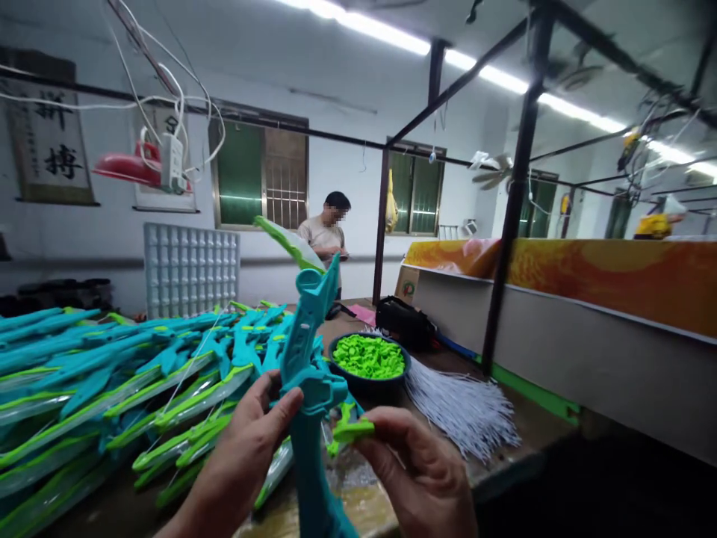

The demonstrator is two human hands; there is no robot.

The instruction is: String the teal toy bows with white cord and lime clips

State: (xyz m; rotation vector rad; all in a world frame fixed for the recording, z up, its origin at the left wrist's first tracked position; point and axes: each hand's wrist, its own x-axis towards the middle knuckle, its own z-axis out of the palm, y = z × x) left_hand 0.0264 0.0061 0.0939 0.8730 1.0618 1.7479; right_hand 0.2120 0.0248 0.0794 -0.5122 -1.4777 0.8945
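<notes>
Upright in front of me stands a teal plastic toy bow (305,359), with a clear, green-edged limb (291,243) rising at its top left. My left hand (246,437) is closed around the bow's middle, thumb lying across the front. Just right of the bow, my right hand (423,474) pinches a small bright green plastic piece (352,431) between thumb and fingers. The piece is close to the bow; whether they touch I cannot tell. The lower end of the bow runs out of view at the bottom.
A heap of similar teal and green bows (168,359) covers the table's left side. Behind my right hand are a dark bowl (370,385) of green pieces, a bundle of white cords (464,407) and a black bag (406,321). Another person (325,235) stands beyond the table.
</notes>
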